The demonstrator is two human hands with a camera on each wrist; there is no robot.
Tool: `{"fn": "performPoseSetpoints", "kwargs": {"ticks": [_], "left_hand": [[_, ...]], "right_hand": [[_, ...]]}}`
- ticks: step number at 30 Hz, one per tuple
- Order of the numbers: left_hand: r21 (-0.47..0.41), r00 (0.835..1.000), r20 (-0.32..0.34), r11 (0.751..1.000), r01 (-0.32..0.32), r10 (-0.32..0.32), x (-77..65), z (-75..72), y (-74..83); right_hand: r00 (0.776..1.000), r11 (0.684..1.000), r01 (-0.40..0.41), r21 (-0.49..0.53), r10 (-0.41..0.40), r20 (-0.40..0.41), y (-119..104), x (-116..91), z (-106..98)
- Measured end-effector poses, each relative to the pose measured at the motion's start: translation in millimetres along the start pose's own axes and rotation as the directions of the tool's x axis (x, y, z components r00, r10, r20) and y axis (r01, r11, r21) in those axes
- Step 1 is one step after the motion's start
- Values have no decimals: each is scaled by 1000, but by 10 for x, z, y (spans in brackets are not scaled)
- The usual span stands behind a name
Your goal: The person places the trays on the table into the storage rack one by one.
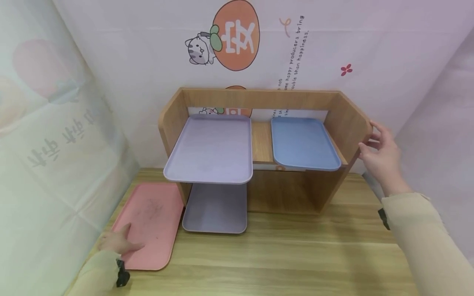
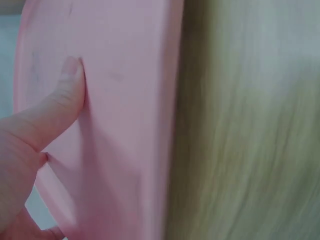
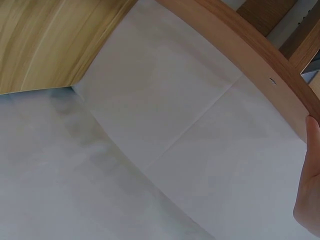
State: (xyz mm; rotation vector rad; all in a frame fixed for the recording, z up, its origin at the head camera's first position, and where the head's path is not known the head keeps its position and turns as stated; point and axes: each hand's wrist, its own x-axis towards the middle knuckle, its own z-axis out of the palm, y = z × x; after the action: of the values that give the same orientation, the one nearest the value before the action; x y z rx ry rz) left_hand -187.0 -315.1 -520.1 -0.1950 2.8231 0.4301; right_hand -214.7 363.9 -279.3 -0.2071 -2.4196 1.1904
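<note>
A pink tray [image 1: 163, 230] with dark scuffs lies at the left of the wooden table. My left hand [image 1: 117, 241] grips its left rim, the thumb [image 2: 67, 90] over the tray's face and other fingers partly hidden at the edge. A two-level wooden shelf [image 1: 259, 98] stands at the back. My right hand [image 1: 385, 158] holds the upper front edge of its right side panel [image 1: 349, 123], thumb in front and fingers curled on the outer side. A lilac tray [image 1: 214, 148] and a blue tray [image 1: 303, 142] lie on the upper level.
A greyish-purple tray [image 1: 216, 209] sits on the lower level at the left, its front jutting out onto the table [image 1: 281, 255]. The upper lilac tray overhangs it. Printed white sheets [image 1: 140, 53] stand behind and at both sides, close to the shelf and table edges.
</note>
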Motion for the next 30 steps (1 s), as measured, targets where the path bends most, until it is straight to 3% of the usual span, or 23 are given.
{"fn": "performPoseSetpoints", "kwargs": {"ticks": [4, 8, 15, 22, 25, 27, 30], "left_hand": [[34, 996, -56, 997, -71, 73, -27, -42, -57], [10, 988, -84, 992, -128, 128, -27, -63, -97], [-43, 992, -41, 992, -121, 119, -18, -62, -126], [-185, 983, -77, 966, -180, 168, -61, -206, -107], [-219, 988, -31, 964, -152, 148, -92, -276, -165], [-224, 986, -5, 961, -165, 168, -104, -344, -194], [-340, 971, 78, 922, -185, 224, -130, -459, -231]], "right_hand": [[1000, 1000, 16, 2, -16, -4, 23, 1, -2], [1000, 1000, 20, 1, -19, -12, 40, -1, -17], [999, 999, 39, -7, -39, 0, 18, -9, -29], [999, 999, 37, 7, -37, -5, 26, -10, -36], [999, 999, 44, 19, -44, 2, 32, 1, -13], [999, 999, 49, 20, -49, -3, 39, 9, -4], [999, 999, 51, 5, -51, -10, 50, 20, -3]]}}
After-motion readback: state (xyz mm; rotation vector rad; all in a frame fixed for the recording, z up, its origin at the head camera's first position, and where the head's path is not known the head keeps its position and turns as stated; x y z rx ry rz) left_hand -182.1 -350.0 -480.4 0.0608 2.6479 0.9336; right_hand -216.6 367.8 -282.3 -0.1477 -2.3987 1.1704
